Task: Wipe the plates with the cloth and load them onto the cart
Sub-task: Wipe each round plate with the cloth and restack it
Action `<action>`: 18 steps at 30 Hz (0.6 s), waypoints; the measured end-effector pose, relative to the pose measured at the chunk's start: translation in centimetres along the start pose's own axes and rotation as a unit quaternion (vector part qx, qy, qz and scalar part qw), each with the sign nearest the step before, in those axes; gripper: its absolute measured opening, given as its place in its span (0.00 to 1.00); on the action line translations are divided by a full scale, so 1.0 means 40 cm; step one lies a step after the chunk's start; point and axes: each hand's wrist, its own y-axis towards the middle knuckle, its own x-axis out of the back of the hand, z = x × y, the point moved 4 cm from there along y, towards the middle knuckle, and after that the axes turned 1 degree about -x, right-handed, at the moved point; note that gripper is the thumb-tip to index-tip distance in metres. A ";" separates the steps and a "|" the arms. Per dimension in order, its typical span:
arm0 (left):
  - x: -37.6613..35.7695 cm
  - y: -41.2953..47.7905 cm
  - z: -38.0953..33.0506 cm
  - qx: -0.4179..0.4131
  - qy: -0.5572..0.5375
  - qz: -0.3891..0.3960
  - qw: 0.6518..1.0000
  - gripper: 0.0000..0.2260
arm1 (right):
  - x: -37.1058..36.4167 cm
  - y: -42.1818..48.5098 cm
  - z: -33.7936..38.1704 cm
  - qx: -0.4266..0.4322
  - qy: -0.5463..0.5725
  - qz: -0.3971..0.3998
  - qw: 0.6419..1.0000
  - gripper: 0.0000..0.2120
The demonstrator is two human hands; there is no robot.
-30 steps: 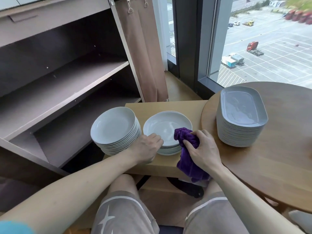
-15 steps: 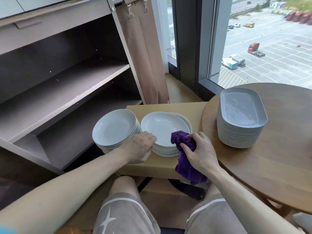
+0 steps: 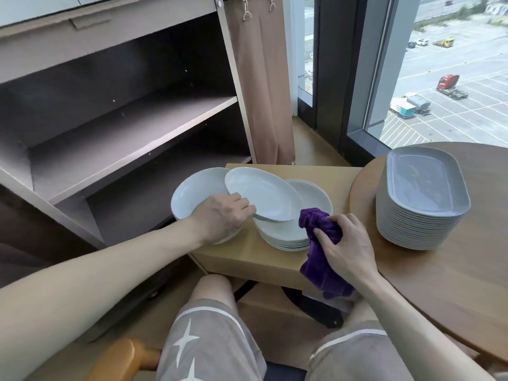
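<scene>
My left hand [image 3: 224, 214] pinches the near rim of a round white plate [image 3: 264, 192], which is lifted and tilted above the right stack of round plates [image 3: 286, 235] on the small wooden table [image 3: 247, 254]. A second stack of round plates [image 3: 196, 192] stands to its left, partly behind my left hand. A bunched purple cloth [image 3: 319, 243] is gripped by my right hand [image 3: 345, 248] at the right stack's near edge, its tail hanging over the table front. The grey shelved cart [image 3: 132, 133] stands open at the left.
A tall stack of oblong grey plates [image 3: 420, 199] sits on the round wooden table [image 3: 453, 284] at the right. A brown curtain [image 3: 258, 83] and a window lie behind. My knees are below the small table, and a wooden chair part [image 3: 123, 358] shows at the bottom.
My left hand has lifted the top plate off the right stack and carried it up and leftward, tilting it. My right hand still holds the cloth beside the stack.
</scene>
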 end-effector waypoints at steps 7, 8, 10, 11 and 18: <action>0.016 -0.129 0.092 0.128 -0.001 -0.012 0.992 0.11 | -0.016 -0.013 0.003 0.004 -0.017 0.015 1.000 0.10; 0.014 -0.143 0.101 0.146 -0.003 -0.001 0.989 0.11 | -0.018 -0.014 0.003 0.005 -0.018 0.015 1.000 0.10; 0.002 -0.168 0.111 0.180 -0.011 0.018 0.983 0.12 | -0.020 -0.014 0.002 0.006 -0.017 0.016 1.000 0.09; -0.005 -0.180 0.113 0.196 -0.017 0.025 0.980 0.12 | -0.021 -0.015 0.001 0.006 -0.017 0.017 1.000 0.09; -0.080 -0.241 0.108 0.290 -0.057 0.053 0.954 0.11 | -0.026 -0.016 -0.013 0.008 -0.039 0.021 0.999 0.10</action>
